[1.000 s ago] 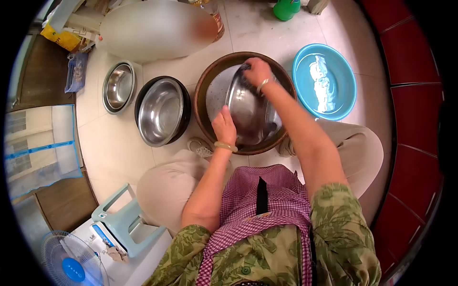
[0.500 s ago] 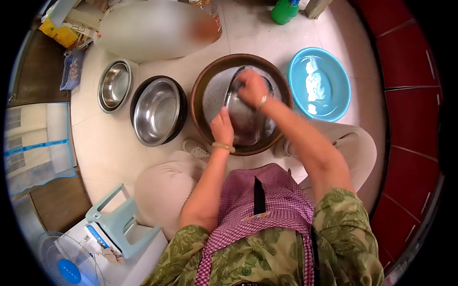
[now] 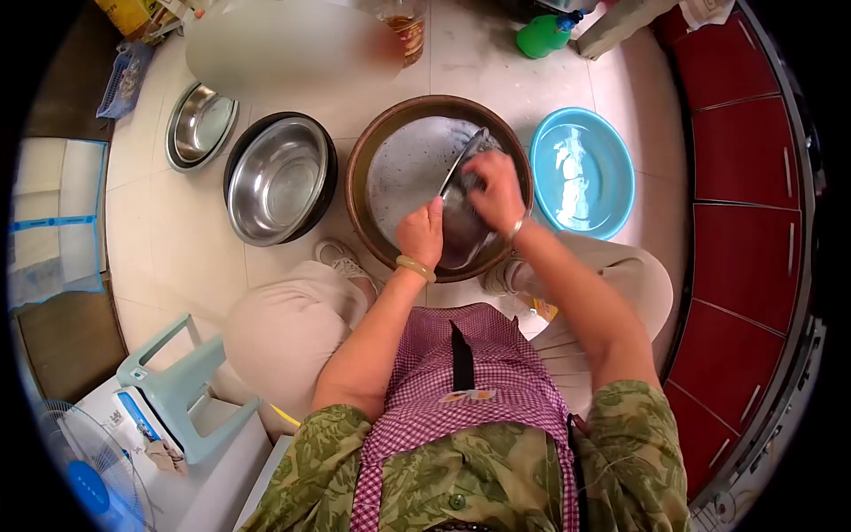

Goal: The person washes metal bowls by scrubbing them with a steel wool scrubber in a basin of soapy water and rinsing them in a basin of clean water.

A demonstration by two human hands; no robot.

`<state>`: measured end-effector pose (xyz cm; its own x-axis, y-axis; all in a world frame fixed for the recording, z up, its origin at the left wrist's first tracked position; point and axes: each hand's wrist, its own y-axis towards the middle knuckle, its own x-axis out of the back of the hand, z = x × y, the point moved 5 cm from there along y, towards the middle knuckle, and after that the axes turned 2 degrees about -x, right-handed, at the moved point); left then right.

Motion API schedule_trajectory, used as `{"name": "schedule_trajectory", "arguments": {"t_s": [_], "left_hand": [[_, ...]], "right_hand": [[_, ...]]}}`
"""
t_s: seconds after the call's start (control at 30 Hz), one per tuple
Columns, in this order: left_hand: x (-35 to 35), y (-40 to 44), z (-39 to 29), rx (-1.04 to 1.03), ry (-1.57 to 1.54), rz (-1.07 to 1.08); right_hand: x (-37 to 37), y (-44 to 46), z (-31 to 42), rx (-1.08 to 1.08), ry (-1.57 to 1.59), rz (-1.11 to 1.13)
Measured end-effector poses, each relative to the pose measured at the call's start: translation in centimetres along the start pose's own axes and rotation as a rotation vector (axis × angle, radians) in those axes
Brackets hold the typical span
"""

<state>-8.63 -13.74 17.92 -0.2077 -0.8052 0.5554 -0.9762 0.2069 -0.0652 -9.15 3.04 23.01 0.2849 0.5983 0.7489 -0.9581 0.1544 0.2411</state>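
Observation:
A large brown basin on the floor holds soapy, greyish water. Inside it a shiny metal bowl is tipped up on its side. My left hand grips the bowl's near-left rim, thumb on top and fingers out of sight. My right hand is curled against the bowl's inner side, slightly blurred by motion. Something dark seems to be under its fingers, too hidden to name.
To the right stands a light-blue basin of clear water. On the left are a metal basin in a dark one and smaller metal bowls. A green spray bottle, a stool, a fan and red cabinets surround me.
The metal bowl has tilted more steeply, its rim now slanting toward the upper right. My right hand has moved right and down along it. My left hand keeps hold of the rim.

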Motion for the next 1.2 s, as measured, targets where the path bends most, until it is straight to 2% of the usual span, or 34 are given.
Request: {"name": "schedule_trajectory", "arguments": {"t_s": [0.1, 0.17, 0.2, 0.23, 0.3, 0.37, 0.4, 0.43, 0.5, 0.6, 0.63, 0.7, 0.8, 0.9, 0.93, 0.97, 1.03, 1.1, 1.13, 1.2], "left_hand": [[-0.8, -0.5, 0.6, -0.021, 0.030, 0.043], [-0.2, 0.1, 0.7, 0.000, 0.016, 0.014], [0.0, -0.2, 0.9, 0.026, 0.008, 0.000], [0.0, -0.6, 0.9, 0.035, -0.001, 0.014], [0.3, -0.1, 0.7, 0.029, -0.009, 0.045], [0.0, 0.2, 1.3, 0.005, 0.033, 0.068], [0.0, -0.2, 1.9, -0.004, 0.061, 0.083], [-0.2, -0.2, 2.4, -0.018, 0.073, 0.083], [-1.3, -0.6, 2.7, -0.047, 0.086, 0.094], [0.3, -0.9, 0.8, 0.021, -0.015, 0.132], [0.2, -0.9, 0.8, -0.004, -0.031, 0.112], [-0.3, -1.3, 1.0, -0.053, -0.051, 0.086], [-0.1, -1.5, 1.4, -0.062, -0.008, 0.131], [0.1, -1.1, 2.1, -0.041, 0.003, 0.027], [-0.1, -1.1, 2.2, -0.009, -0.029, 0.049], [-0.2, -0.9, 2.5, 0.022, -0.058, 0.069], [-0.2, -0.5, 2.8, 0.039, -0.070, 0.091], [-0.3, -0.5, 2.7, 0.022, -0.046, 0.079], [-0.2, -0.5, 2.8, 0.011, -0.098, 0.037], [0.0, -0.8, 3.0, -0.051, -0.049, 0.036]], "right_hand": [[-1.0, 2.7, -7.3, -0.349, -0.095, -0.142], [-0.4, 1.5, -3.0, -0.109, -0.016, -0.045], [-0.4, 0.0, 0.4, 0.080, -0.029, 0.030], [-0.8, -1.8, 2.8, 0.121, 0.035, 0.088], [-0.7, -1.9, 3.3, 0.018, 0.038, 0.090], [-1.6, 1.0, -1.5, -0.092, -0.010, -0.072], [-2.1, 2.1, -4.5, -0.275, 0.013, -0.109], [-1.3, 2.8, -5.4, -0.324, -0.056, -0.132], [-0.8, 1.8, -4.3, -0.218, -0.124, -0.111], [0.0, -3.0, 3.0, 0.135, 0.015, 0.100], [0.0, -4.2, 4.2, 0.200, 0.075, 0.109], [0.1, -3.7, 3.0, 0.186, 0.009, 0.000], [-0.1, 1.1, -3.2, -0.268, -0.045, -0.272], [-1.0, -0.9, 0.2, 0.023, -0.038, -0.133], [-0.8, -2.8, 3.6, 0.208, 0.018, -0.017], [-0.7, -4.5, 5.8, 0.244, 0.045, 0.119], [-0.8, -4.6, 4.9, 0.234, 0.094, 0.036], [-1.8, -1.5, 1.7, 0.008, -0.006, -0.106], [-2.5, 0.5, -0.9, -0.212, -0.015, -0.195], [-2.3, 3.0, -3.8, -0.371, -0.062, -0.221]]}}
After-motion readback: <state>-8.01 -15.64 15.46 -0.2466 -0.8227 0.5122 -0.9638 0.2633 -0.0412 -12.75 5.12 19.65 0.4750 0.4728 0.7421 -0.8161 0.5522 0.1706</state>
